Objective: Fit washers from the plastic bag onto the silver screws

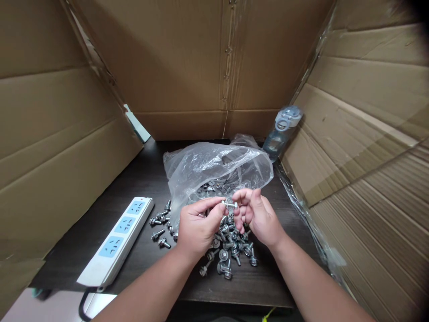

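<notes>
- left hand (199,227): pinching silver metal bolt (229,204), shank roughly horizontal, above front half of dark wood-grain table (268,281);
- right hand (262,218): loosely curled beside bolt's end; can't tell if gripping;
- shiny washered bolts (223,255) heaped toward front edge; crinkled translucent plastic bag (194,163) behind

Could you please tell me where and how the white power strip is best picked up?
Probably at mid-length, by both long sides, coming from above: the power strip lies flat with its sockets up, its narrow body looks easy to span, and its dark cord leaves the near end.
</notes>
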`<control>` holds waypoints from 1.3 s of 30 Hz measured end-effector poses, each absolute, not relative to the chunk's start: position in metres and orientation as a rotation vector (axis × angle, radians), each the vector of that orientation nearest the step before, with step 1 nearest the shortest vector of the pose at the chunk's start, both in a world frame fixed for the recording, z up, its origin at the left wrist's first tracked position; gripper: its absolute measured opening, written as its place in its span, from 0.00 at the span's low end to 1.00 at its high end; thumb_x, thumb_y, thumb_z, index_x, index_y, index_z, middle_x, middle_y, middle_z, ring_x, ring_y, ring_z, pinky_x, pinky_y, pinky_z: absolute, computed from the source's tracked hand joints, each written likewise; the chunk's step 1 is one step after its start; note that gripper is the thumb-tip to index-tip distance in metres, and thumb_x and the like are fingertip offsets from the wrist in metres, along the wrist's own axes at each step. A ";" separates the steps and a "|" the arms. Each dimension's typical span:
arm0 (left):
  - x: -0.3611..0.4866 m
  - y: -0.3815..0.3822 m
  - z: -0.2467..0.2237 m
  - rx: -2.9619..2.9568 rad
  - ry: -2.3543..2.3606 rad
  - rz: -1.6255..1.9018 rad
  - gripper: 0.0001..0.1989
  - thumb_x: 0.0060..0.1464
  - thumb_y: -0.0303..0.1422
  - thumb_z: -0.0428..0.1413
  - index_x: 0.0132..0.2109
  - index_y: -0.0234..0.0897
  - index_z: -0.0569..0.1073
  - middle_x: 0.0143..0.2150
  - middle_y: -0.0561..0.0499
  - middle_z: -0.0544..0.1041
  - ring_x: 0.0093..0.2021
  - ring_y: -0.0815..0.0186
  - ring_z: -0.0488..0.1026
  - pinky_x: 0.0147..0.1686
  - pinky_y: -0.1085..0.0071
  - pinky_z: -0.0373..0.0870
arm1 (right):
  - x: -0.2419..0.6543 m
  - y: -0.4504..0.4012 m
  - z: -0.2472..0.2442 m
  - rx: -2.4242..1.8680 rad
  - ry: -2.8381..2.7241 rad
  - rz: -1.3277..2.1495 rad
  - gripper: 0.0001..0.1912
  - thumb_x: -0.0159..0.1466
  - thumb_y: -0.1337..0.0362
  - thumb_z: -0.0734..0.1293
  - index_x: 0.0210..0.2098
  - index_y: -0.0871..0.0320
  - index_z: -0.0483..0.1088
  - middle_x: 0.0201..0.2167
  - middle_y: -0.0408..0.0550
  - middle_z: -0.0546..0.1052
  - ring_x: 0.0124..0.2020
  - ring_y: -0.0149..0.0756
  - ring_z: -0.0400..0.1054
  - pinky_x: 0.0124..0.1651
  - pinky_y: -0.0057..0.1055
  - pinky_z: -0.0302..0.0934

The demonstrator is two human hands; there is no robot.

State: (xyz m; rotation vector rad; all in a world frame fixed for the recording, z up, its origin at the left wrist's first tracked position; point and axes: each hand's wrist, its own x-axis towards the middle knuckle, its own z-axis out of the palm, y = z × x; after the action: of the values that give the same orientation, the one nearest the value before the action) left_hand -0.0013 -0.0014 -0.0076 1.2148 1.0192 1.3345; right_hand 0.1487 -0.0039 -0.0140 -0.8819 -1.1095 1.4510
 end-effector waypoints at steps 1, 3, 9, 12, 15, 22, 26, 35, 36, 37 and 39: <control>-0.001 -0.001 -0.009 1.124 0.993 1.305 0.12 0.50 0.37 0.62 0.39 0.33 0.80 0.25 0.50 0.75 0.16 0.77 0.60 0.16 0.79 0.57 | 0.150 -0.005 -0.012 -0.834 -1.145 1.396 0.22 0.64 0.45 0.62 0.42 0.59 0.68 0.27 0.44 0.70 0.20 0.27 0.68 0.19 0.24 0.64; -0.002 0.000 -0.012 1.025 0.956 1.272 0.14 0.48 0.38 0.63 0.40 0.33 0.80 0.23 0.51 0.74 0.15 0.79 0.57 0.14 0.80 0.53 | 0.150 -0.008 -0.007 -0.778 -1.242 1.286 0.15 0.61 0.58 0.69 0.45 0.58 0.69 0.33 0.45 0.71 0.24 0.27 0.70 0.25 0.26 0.68; -0.002 -0.002 -0.010 1.222 1.040 1.333 0.14 0.48 0.39 0.62 0.38 0.31 0.81 0.25 0.46 0.76 0.19 0.73 0.66 0.18 0.77 0.62 | 0.144 -0.013 0.000 -0.866 -1.339 1.136 0.09 0.61 0.62 0.69 0.32 0.63 0.73 0.25 0.45 0.71 0.18 0.27 0.67 0.20 0.23 0.63; -0.002 -0.004 -0.009 1.328 1.053 1.376 0.12 0.50 0.38 0.61 0.37 0.32 0.81 0.26 0.46 0.77 0.23 0.69 0.70 0.20 0.75 0.66 | 0.145 -0.012 -0.004 -0.989 -1.382 1.172 0.20 0.65 0.54 0.64 0.25 0.64 0.70 0.15 0.42 0.66 0.13 0.24 0.60 0.17 0.21 0.55; -0.001 -0.005 -0.010 1.376 1.045 1.391 0.11 0.50 0.36 0.61 0.37 0.33 0.81 0.25 0.47 0.77 0.23 0.70 0.70 0.21 0.75 0.66 | 0.148 -0.010 -0.011 -1.072 -1.348 1.293 0.29 0.66 0.44 0.57 0.23 0.64 0.67 0.12 0.42 0.64 0.12 0.23 0.57 0.15 0.20 0.50; -0.001 -0.003 -0.015 1.238 1.034 1.391 0.14 0.51 0.39 0.61 0.40 0.33 0.80 0.26 0.48 0.77 0.18 0.74 0.65 0.18 0.77 0.63 | 0.152 -0.011 -0.002 -0.824 -1.267 1.281 0.22 0.56 0.60 0.73 0.48 0.59 0.68 0.33 0.46 0.72 0.25 0.28 0.70 0.26 0.27 0.68; -0.001 -0.005 -0.011 1.311 1.033 1.375 0.13 0.51 0.38 0.61 0.39 0.32 0.80 0.25 0.47 0.77 0.20 0.72 0.68 0.19 0.76 0.65 | 0.148 -0.012 0.001 -0.872 -1.325 1.160 0.08 0.60 0.62 0.70 0.33 0.62 0.73 0.28 0.46 0.72 0.20 0.27 0.68 0.22 0.24 0.65; 0.000 -0.004 -0.014 1.258 1.045 1.400 0.15 0.51 0.39 0.61 0.40 0.31 0.80 0.26 0.47 0.77 0.19 0.73 0.66 0.18 0.77 0.63 | 0.153 -0.010 -0.006 -0.917 -1.303 1.296 0.21 0.61 0.50 0.67 0.41 0.63 0.70 0.25 0.45 0.71 0.19 0.28 0.66 0.21 0.25 0.64; 0.000 -0.004 -0.015 1.246 1.044 1.399 0.15 0.51 0.39 0.61 0.41 0.31 0.80 0.27 0.47 0.77 0.19 0.73 0.65 0.18 0.76 0.63 | 0.153 -0.011 -0.003 -0.876 -1.294 1.280 0.21 0.59 0.54 0.71 0.45 0.61 0.69 0.29 0.46 0.72 0.21 0.28 0.68 0.23 0.27 0.67; -0.001 -0.004 -0.015 1.244 1.039 1.396 0.15 0.51 0.39 0.61 0.41 0.32 0.80 0.27 0.47 0.77 0.18 0.73 0.65 0.18 0.76 0.63 | 0.152 -0.012 -0.001 -0.850 -1.287 1.258 0.21 0.57 0.58 0.73 0.46 0.60 0.69 0.32 0.47 0.73 0.23 0.29 0.69 0.25 0.27 0.68; -0.001 -0.004 -0.015 1.264 1.027 1.383 0.15 0.51 0.39 0.61 0.41 0.32 0.80 0.27 0.47 0.77 0.19 0.73 0.67 0.18 0.76 0.63 | 0.151 -0.014 0.003 -0.850 -1.292 1.206 0.14 0.57 0.62 0.72 0.41 0.60 0.71 0.33 0.47 0.73 0.23 0.29 0.70 0.25 0.26 0.68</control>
State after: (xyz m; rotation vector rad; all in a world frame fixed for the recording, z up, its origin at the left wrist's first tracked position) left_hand -0.0005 -0.0041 -0.0147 1.2644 1.0275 1.3830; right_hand 0.1505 -0.0145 0.0029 -0.8497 -1.2921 1.2056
